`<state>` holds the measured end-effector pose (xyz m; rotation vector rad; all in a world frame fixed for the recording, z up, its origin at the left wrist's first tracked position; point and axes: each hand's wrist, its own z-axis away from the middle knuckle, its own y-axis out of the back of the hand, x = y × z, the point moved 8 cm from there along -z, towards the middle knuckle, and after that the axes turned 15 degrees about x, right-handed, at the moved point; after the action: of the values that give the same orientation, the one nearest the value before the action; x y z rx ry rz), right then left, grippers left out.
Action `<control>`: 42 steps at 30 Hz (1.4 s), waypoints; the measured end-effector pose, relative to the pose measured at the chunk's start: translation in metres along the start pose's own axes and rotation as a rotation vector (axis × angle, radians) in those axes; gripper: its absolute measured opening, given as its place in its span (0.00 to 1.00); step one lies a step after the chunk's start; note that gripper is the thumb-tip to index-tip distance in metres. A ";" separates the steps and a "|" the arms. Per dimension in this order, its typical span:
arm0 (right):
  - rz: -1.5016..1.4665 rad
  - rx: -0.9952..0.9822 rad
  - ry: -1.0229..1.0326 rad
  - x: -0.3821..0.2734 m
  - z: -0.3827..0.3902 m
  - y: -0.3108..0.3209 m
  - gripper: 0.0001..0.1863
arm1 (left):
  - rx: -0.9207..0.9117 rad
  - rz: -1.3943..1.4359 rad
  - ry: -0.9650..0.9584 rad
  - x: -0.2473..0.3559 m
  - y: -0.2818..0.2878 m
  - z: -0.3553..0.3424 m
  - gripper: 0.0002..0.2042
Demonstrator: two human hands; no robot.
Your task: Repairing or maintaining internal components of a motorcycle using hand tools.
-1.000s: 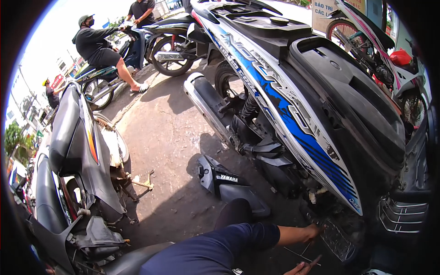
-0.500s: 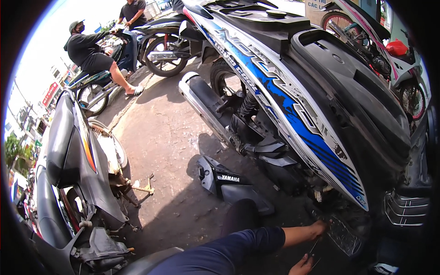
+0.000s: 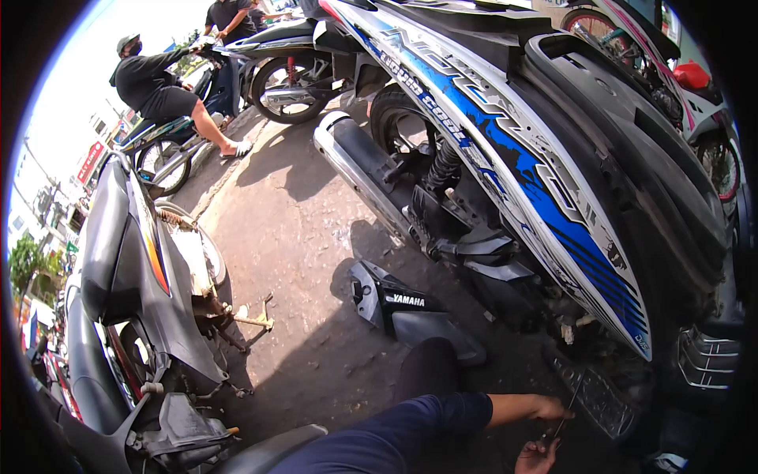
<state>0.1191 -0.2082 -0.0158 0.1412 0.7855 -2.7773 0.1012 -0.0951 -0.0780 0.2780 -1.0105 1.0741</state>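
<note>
My left hand [image 3: 554, 408] reaches in from a dark blue sleeve at the lower right, its fingers pinched against a thin rod-shaped tool [image 3: 579, 387]. Just below it, my right hand [image 3: 537, 457] curls around the tool's lower end. The rod slants upward, its tip by a black footboard [image 3: 604, 401] with a glossy surface. What kind of tool it is cannot be made out. Above both hands leans the scooter's long blue, white and grey side panel [image 3: 521, 166]. A removed black and grey plastic cover [image 3: 418, 316] lies on the ground left of my hands.
A dark motorbike [image 3: 142, 261] with its side stand out stands at the left. The scooter's exhaust [image 3: 363, 166] juts toward the middle. Further back, a person [image 3: 158, 87] sits on a motorbike and another person [image 3: 230, 20] stands. A pink and white motorbike [image 3: 703, 118] is at right.
My hands have come closer together on the tool, and the rod now points up toward the footboard. The view has shifted slightly, moving the scooter rightward and down.
</note>
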 end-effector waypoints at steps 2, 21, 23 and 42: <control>0.266 0.068 0.136 0.019 0.016 -0.018 0.20 | 0.013 0.241 0.105 -0.006 0.004 -0.009 0.22; 1.480 -0.007 1.845 -0.013 0.100 -0.056 0.25 | 0.282 0.398 0.268 -0.018 0.011 -0.027 0.17; 1.598 0.073 1.797 -0.031 0.069 -0.037 0.25 | 0.273 0.430 0.331 -0.021 0.008 -0.034 0.18; 1.220 0.284 0.635 -0.022 -0.060 0.045 0.28 | 0.232 0.388 0.208 0.015 0.016 -0.020 0.23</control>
<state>0.1536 -0.2092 -0.0859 1.1462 0.2156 -1.6089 0.1009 -0.0659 -0.0812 0.1546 -0.7679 1.5445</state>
